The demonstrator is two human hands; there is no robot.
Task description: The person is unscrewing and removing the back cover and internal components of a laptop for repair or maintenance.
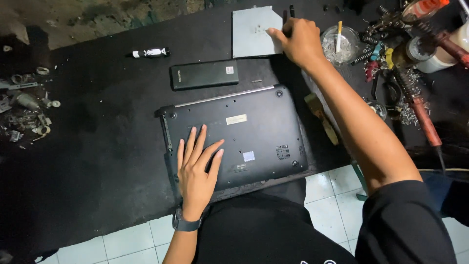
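Black laptop [239, 137] under left hand [195, 171], right hand [298, 41] on grey drive [251, 34], ashtray [349, 46] beside

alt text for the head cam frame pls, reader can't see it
A left hand lies flat on an upturned black laptop on a dark workbench, while the right hand reaches to a grey optical drive. A black battery pack lies between.

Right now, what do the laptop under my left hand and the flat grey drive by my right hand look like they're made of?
Laptop: likely matte black plastic; its underside shows a dull sheen, moulded vents and screw holes. Drive: probably bare sheet metal, with a flat, pale grey, slightly reflective face.
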